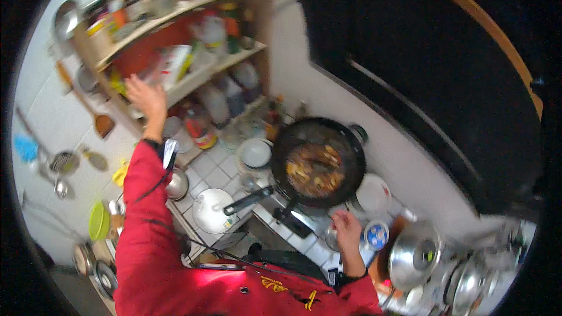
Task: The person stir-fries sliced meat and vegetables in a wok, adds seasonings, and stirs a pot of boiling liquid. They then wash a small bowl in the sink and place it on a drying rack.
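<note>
My left hand [147, 96] is raised to the wooden shelf unit [193, 90], fingers stretched out at its middle level. Just beyond the fingers lies a white and yellow packet [178, 65]; blur hides whether they touch. My right hand [347, 228] is bent with curled fingers over the tiled counter, close to the near side of a black wok [281, 175]. Whether it holds anything is unclear. Browned pieces of food in sauce [314, 171] fill the wok's bottom. Beside the right hand are a small metal bowl [331, 238] and a round blue-and-white item [376, 235].
A white pan or lid [213, 210] rests left of the wok, beneath a black handle [248, 200]. White bowls [256, 153] and a plate [373, 192] flank the wok. Bottles [199, 129] line the shelf foot. Large metal lids [415, 254] stand right; utensils [103, 125] hang left.
</note>
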The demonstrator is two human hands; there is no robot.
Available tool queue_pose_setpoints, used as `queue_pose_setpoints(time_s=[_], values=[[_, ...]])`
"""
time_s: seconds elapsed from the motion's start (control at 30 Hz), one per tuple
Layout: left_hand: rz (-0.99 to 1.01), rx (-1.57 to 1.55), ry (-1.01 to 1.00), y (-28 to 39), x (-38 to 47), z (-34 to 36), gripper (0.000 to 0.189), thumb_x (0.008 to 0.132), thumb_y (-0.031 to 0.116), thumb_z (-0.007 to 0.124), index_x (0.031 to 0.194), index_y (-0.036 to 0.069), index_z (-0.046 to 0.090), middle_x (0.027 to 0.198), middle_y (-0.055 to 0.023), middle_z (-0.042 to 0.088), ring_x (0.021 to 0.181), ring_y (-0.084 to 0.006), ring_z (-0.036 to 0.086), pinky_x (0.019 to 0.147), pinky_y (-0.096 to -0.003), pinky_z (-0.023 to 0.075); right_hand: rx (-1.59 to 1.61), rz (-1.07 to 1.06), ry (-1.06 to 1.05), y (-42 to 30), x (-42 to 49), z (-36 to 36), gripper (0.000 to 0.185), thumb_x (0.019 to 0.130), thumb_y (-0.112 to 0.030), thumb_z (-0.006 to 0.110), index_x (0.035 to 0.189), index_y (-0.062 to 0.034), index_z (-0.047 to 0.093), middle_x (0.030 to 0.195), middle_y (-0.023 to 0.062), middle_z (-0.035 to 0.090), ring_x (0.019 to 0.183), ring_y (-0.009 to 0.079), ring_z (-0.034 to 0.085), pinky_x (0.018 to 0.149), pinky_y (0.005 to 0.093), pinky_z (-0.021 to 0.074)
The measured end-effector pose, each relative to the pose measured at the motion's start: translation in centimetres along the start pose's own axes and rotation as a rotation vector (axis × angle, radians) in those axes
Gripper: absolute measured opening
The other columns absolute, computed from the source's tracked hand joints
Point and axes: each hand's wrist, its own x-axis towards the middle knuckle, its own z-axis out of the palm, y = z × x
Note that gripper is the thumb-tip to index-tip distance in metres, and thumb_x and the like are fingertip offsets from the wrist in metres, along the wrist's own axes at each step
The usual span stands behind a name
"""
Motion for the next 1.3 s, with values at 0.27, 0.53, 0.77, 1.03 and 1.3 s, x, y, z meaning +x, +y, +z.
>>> queue_pose_setpoints(time_s=[0.27,0.53,0.77,1.03,1.3], values=[[0.968,-0.639,-1.31,11.0,-27.5,-18.1,0.074,0.075,0.029,0.074,0.134,-0.001,0.041,0.128,-0.0252,0.047,0.111,-0.0411,0.053,0.095,-0.0449,0.0446,0.034,0.072,0.097,1.6,-1.0,-1.3,0.018,0.088,-0.009,0.062,0.104,0.0008,0.061,0.083,0.003,0.064,0.067,0.0085,0.057,0.059,0.022,0.0452],[0.904,-0.657,-1.362,11.9,-29.3,-15.8,0.047,0.074,0.003,0.057,0.118,-0.01,0.048,0.086,-0.0259,0.057,0.074,-0.0365,0.063,0.062,-0.0432,0.0528,-0.001,0.081,0.151,1.6,-3.2,-5.0,0.02,0.088,-0.009,0.061,0.106,-0.0001,0.06,0.085,0.0055,0.064,0.072,0.013,0.061,0.068,0.0254,0.0522],[-0.7,-0.733,-2.029,10.7,-29.1,-17.1,0.022,0.088,0.009,0.047,0.104,-0.004,0.053,0.068,-0.0096,0.055,0.038,-0.0157,0.046,0.032,-0.0303,0.0336,0.098,0.139,0.23,2.4,-4.2,-8.0,0.018,0.088,-0.009,0.062,0.103,-0.0004,0.06,0.087,0.0056,0.064,0.069,0.012,0.06,0.06,0.0231,0.0476],[0.374,-0.625,-1.744,11.0,-26.8,-18.1,0.034,0.084,0.012,0.052,0.117,0.004,0.055,0.069,-0.0127,0.058,0.057,-0.0241,0.059,0.051,-0.0389,0.0472,0.081,0.092,0.249,2.1,-4.5,-10.4,0.017,0.089,-0.009,0.062,0.102,0.0004,0.06,0.081,0.0039,0.063,0.065,0.0104,0.059,0.059,0.0231,0.0478],[1.135,-0.203,-1.329,13.3,-25.7,-24.0,0.049,0.078,0.014,0.061,0.126,0.012,0.054,0.097,-0.0215,0.06,0.077,-0.0371,0.064,0.064,-0.0453,0.0522,0.069,0.101,0.262,3.2,-5.2,-11.6,0.018,0.087,-0.01,0.061,0.101,0.0009,0.062,0.083,0.0041,0.064,0.068,0.0112,0.06,0.06,0.0232,0.0469]])
